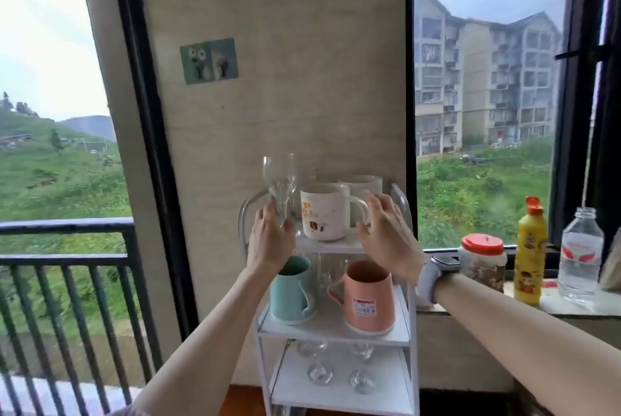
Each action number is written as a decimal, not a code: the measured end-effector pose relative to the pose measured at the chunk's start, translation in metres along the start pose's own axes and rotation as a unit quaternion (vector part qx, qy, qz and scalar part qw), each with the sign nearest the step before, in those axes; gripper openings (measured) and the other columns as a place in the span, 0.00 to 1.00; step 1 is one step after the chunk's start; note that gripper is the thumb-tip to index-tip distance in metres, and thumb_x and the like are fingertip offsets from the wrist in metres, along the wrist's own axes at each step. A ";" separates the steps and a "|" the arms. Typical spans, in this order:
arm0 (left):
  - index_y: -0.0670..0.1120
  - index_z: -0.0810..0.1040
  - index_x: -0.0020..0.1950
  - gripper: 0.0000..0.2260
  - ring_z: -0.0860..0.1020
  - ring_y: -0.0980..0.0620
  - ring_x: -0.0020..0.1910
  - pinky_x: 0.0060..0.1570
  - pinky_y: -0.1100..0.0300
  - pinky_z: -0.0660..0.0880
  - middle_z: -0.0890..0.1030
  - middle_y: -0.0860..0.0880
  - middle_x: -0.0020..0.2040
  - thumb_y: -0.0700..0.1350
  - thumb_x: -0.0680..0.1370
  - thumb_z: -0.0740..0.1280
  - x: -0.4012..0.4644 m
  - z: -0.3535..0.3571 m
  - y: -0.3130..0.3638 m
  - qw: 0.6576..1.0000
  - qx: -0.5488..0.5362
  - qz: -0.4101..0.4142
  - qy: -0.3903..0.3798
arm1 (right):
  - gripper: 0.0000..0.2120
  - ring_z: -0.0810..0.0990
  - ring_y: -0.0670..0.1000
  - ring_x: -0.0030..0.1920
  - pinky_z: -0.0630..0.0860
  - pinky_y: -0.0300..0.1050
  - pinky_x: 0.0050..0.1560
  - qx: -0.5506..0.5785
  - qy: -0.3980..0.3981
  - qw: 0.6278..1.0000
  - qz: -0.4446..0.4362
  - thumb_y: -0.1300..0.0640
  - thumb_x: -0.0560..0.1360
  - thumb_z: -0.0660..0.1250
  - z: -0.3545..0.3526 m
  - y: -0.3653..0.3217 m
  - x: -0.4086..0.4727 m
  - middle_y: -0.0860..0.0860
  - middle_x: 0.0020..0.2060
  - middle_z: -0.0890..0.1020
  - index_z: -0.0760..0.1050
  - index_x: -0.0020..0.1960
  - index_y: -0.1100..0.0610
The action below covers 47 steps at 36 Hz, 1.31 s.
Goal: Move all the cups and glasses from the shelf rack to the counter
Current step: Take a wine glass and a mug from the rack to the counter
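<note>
A white shelf rack [336, 331] stands against the wall. On its top tier my left hand [268, 241] grips the stem of a clear wine glass [279, 177]. Beside it stand a white mug with small prints [322, 210] and a second white mug [361, 185] behind. My right hand [386, 234] hovers open next to the printed mug's handle, fingers spread. The middle tier holds a teal mug [290, 288] and a pink mug with a price sticker [369, 298], with clear glasses between them. More clear glasses [336, 368] rest on the lower tier.
A window ledge [571, 301] at right carries a red-lidded jar [484, 264], a yellow bottle [531, 251] and a clear water bottle [579, 254]. A black balcony railing [67, 267] runs at left. The wall panel is close behind the rack.
</note>
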<state>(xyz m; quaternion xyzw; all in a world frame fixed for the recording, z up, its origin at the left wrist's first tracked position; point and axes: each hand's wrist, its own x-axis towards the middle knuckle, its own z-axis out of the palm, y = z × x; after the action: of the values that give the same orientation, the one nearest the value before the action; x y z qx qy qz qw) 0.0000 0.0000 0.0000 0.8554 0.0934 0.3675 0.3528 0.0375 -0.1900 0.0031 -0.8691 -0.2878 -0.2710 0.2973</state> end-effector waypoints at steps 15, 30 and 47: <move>0.45 0.71 0.60 0.11 0.77 0.46 0.42 0.42 0.54 0.74 0.81 0.41 0.50 0.45 0.79 0.57 0.055 0.028 -0.022 0.984 -0.168 -0.047 -0.020 | 0.12 0.75 0.50 0.31 0.70 0.43 0.39 0.282 -0.068 0.942 0.169 0.53 0.77 0.59 0.012 0.009 0.054 0.49 0.27 0.73 0.67 0.37 0.57; 0.49 0.73 0.45 0.04 0.77 0.41 0.38 0.43 0.45 0.76 0.77 0.51 0.34 0.46 0.78 0.60 0.014 -0.001 -0.025 0.982 -0.169 0.036 0.077 | 0.17 0.64 0.45 0.21 0.65 0.36 0.24 0.439 -0.072 0.874 0.195 0.53 0.79 0.55 0.017 -0.017 0.024 0.44 0.16 0.66 0.63 0.32 0.54; 0.47 0.74 0.49 0.04 0.76 0.48 0.34 0.35 0.54 0.74 0.78 0.51 0.35 0.45 0.78 0.61 -0.121 0.012 -0.031 0.975 -0.217 0.049 0.015 | 0.19 0.64 0.44 0.20 0.68 0.40 0.28 0.401 0.131 0.899 0.116 0.57 0.78 0.59 -0.007 -0.033 -0.123 0.46 0.17 0.69 0.65 0.28 0.54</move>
<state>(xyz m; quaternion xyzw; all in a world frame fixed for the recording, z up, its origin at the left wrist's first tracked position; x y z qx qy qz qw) -0.0747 -0.0346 -0.0945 0.7566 -0.0256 0.4083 0.5100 -0.0711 -0.2149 -0.0590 -0.6605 -0.2279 -0.2076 0.6847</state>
